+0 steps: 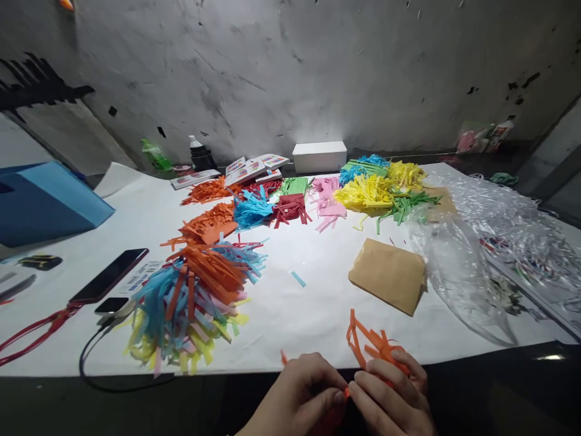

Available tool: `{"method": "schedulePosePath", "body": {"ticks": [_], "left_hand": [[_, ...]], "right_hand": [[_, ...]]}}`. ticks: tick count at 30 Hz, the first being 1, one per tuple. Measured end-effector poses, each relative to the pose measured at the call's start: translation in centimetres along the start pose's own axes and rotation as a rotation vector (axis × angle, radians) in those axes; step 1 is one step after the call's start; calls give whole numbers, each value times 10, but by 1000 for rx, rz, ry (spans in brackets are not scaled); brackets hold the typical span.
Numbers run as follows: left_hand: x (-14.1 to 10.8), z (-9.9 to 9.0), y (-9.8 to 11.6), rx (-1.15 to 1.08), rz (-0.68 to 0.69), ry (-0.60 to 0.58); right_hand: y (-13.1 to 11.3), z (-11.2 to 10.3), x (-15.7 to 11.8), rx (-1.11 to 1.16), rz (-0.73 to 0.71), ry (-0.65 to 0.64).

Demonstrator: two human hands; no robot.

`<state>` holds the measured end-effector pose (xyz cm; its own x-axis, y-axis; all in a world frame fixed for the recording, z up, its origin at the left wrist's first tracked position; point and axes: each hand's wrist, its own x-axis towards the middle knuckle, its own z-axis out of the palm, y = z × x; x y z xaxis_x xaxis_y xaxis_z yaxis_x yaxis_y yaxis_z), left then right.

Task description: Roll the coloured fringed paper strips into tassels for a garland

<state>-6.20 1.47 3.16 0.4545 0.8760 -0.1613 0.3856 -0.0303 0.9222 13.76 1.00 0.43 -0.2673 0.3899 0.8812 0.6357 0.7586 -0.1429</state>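
Both hands, left (302,393) and right (393,393), close their grip on an orange paper tassel (379,350) at the bench's (281,327) near edge. Its fringe is cut; the pinched end looks unfinished, while multicoloured tassels (181,303) lie bundled.

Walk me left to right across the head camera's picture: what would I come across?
Blue box-like object → heap of mixed-colour fringed paper → small loose blue strip → pink fringed paper → brown envelope → bottle by the wall.
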Motion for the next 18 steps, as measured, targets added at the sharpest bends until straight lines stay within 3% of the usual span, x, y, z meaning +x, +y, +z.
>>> {"method": "schedulePosePath", "body": {"ticks": [2, 5, 9, 12, 14, 18], "left_hand": [[8, 8, 8, -209, -49, -36], [22, 25, 15, -400, -12, -101], [37, 46, 17, -318, 78, -41], [47, 59, 18, -330, 66, -74], [54, 66, 18, -453, 0, -177], [67, 79, 18, -757, -174, -357]], "right_hand": [[2, -9, 7, 27, 39, 51], [5, -17, 4, 96, 162, 110], [8, -25, -16, 159, 297, 67], [12, -32, -28, 46, 363, 129], [16, -40, -30, -76, 330, 179], [29, -63, -27, -225, 160, 131]]}}
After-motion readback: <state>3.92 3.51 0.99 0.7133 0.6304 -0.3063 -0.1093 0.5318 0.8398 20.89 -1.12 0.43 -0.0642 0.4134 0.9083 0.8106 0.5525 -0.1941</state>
